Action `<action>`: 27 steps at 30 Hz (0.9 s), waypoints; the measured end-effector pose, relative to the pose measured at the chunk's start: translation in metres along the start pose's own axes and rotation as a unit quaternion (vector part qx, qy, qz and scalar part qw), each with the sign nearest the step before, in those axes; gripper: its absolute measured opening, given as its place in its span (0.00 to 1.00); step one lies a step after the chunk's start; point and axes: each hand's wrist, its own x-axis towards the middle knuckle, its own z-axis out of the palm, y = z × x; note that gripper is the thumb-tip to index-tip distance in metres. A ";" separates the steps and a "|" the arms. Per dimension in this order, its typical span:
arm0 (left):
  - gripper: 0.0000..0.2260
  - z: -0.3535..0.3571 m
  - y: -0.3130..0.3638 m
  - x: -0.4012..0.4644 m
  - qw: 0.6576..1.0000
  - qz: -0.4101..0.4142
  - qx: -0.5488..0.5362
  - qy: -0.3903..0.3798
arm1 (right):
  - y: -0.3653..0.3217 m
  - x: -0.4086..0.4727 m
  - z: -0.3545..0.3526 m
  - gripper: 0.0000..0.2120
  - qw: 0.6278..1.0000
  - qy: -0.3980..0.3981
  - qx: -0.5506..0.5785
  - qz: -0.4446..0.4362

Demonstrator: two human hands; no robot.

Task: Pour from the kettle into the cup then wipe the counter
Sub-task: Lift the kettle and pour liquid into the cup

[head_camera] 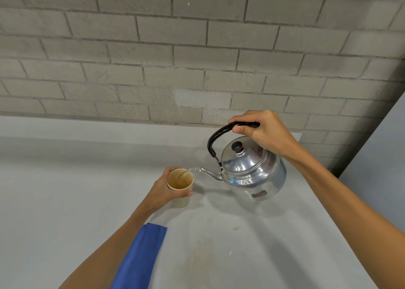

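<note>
A shiny metal kettle [252, 174] hangs tilted to the left above the grey counter [65, 190]. My right hand [263, 128] is shut on its black handle. Its thin spout reaches over a pale paper cup [180, 184], and a brownish stream runs into the cup. My left hand [162, 191] wraps around the cup from the left and holds it upright on the counter. A folded blue cloth [140, 258] lies on the counter under my left forearm, partly hidden by it.
A grey brick wall [175, 58] rises right behind the counter. Faint brownish stains [236, 228] mark the counter in front of the kettle. The counter's right edge [341, 223] runs diagonally under my right forearm.
</note>
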 end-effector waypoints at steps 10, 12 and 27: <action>0.34 0.001 0.002 -0.001 1.000 -0.001 -0.004 0.002 | -0.002 0.002 -0.001 0.11 1.000 0.001 -0.006 0.003; 0.34 0.001 0.002 -0.001 1.000 -0.001 -0.003 0.002 | -0.002 0.003 -0.002 0.11 1.000 0.001 -0.007 0.002; 0.34 0.001 0.002 -0.001 1.000 -0.002 0.004 0.003 | -0.007 0.008 -0.004 0.11 0.999 -0.013 -0.040 -0.030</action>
